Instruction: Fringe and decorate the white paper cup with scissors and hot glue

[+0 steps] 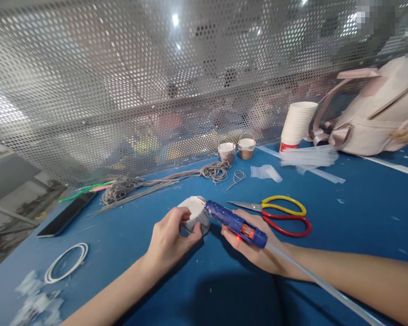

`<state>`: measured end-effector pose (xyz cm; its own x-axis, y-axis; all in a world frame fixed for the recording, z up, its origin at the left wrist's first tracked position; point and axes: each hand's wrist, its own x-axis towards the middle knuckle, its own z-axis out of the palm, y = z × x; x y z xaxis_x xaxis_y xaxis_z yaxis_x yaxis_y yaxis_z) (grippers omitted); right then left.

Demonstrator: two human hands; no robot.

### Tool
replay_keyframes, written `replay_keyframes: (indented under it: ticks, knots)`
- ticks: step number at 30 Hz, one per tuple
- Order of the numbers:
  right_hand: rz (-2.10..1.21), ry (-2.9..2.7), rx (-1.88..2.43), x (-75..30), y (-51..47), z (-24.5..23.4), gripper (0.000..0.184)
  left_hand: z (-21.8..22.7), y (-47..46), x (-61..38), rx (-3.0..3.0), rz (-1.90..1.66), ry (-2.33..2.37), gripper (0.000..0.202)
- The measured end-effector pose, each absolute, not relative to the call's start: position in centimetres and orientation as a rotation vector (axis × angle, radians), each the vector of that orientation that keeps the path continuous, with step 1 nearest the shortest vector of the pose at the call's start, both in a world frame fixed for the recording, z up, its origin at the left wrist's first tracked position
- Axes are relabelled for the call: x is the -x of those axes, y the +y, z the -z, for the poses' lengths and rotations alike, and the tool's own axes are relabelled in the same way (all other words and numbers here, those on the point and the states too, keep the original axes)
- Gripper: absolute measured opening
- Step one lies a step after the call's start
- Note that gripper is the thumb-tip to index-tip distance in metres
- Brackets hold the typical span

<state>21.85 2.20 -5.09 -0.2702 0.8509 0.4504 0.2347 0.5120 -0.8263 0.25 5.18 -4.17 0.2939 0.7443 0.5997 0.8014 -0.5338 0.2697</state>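
My left hand (173,232) pinches a small white paper cup (193,206) with grey wrapping on its side, thumb and fingers at its rim. The cup is tilted just above or on the blue table; contact cannot be made out. In my right hand (250,248) is a blue hot glue gun (224,216), its metal nozzle at the cup's rim. A red light glows on the gun. From its back end a long clear glue stick (318,278) runs towards the lower right. Scissors (272,210) with yellow and red handles lie open behind my right hand.
Two small cup baskets (226,151) stand by the perforated metal screen (122,90). Grey cord (216,171), a black phone (68,215) and a white cord coil (66,262) lie leftward. Stacked paper cups (298,124), translucent strips (309,157) and a pale backpack (374,113) are at right.
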Motion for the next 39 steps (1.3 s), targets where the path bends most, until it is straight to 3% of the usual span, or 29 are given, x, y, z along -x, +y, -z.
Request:
replay_keyframes:
  ticks: [10, 16, 20, 25, 33, 39]
  knots:
    - [-0.789, -1.749, 0.881, -21.6, 2.2, 5.0, 0.003, 4.0, 5.1, -0.3, 2.558, 1.041, -1.518, 0.027]
    - [-0.733, -1.804, 0.786, -21.1, 2.3, 4.5, 0.015, 2.4, 4.3, -0.3, 2.751, 1.059, -1.417, 0.027]
    - [-0.666, -1.775, 0.800, -20.7, 2.6, 5.0, 0.015, 1.5, 4.0, -0.3, 2.839, 1.174, -1.653, 0.021]
    - [-0.615, -1.789, 0.742, -20.2, 3.2, 5.8, 0.030, 1.1, 3.9, -0.6, 2.852, 1.309, -1.917, 0.020]
    - [-0.744, -1.621, 0.854, -19.4, 2.6, 5.6, 0.022, 1.4, 3.9, -1.0, 2.811, 1.427, -1.989, 0.028]
    - [-0.958, -1.444, 0.771, -18.7, 3.1, 6.9, 0.037, 1.7, 4.0, -0.9, 2.809, 1.502, -1.997, 0.025]
